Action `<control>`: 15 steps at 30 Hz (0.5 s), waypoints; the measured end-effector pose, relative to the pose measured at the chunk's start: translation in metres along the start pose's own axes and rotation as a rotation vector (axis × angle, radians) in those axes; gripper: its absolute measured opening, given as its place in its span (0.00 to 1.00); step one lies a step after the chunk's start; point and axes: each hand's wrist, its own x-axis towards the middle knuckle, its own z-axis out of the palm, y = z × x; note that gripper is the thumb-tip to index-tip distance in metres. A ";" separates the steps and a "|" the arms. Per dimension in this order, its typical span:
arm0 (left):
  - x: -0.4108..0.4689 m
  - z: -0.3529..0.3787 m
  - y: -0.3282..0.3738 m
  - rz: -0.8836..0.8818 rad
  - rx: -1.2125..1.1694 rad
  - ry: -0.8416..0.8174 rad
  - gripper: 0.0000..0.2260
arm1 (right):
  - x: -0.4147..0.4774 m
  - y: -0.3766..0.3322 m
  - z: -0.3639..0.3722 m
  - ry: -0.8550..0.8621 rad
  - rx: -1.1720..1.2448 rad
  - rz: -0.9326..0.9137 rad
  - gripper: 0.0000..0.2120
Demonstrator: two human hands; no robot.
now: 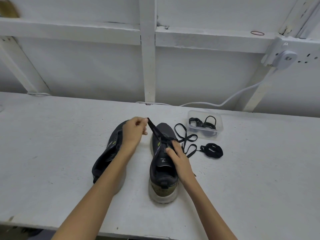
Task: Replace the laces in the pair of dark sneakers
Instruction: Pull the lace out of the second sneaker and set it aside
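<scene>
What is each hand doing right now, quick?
Left hand: closed, pinching the black lace pulled up from the shoe.
Right hand: closed on that shoe's top, holding it steady.

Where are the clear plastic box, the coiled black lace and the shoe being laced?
clear plastic box (220, 125): head view, its right wall.
coiled black lace (217, 151): head view, the bundle's right side.
shoe being laced (165, 129): head view, its toe.
</scene>
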 end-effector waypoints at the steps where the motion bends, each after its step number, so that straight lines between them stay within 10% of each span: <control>1: 0.003 -0.002 0.001 -0.008 -0.056 0.027 0.08 | 0.000 0.000 0.000 0.000 0.002 -0.001 0.39; 6: -0.026 0.015 -0.001 -0.045 0.108 -0.104 0.18 | 0.001 0.003 0.005 0.024 0.005 -0.018 0.39; 15: -0.027 0.011 -0.004 0.091 0.167 -0.009 0.07 | 0.002 0.006 0.005 0.018 -0.009 0.000 0.35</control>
